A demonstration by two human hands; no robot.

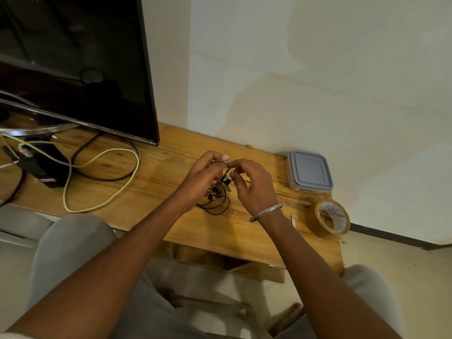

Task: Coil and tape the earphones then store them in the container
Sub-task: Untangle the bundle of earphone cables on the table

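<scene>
We pinch the earphones (pixel 216 204) cord w/ both: left hand (pixel 205 177) & right hand (pixel 254 184) close together; slack hangs below onto table (pixel 156 167), nearer left.

The earphones (pixel 216 200) are a thin black cable in a loose tangle. The lower loops lie on the desk (pixel 156 187), while the upper strand is lifted and pinched between the left hand (pixel 203 177) and the right hand (pixel 254 187). The container (pixel 309 171), square and clear with its grey-blue lid on, sits at the desk's far right corner. The tape (pixel 332 217) — a brownish roll — stands on edge near it, by the desk's right edge.
</scene>
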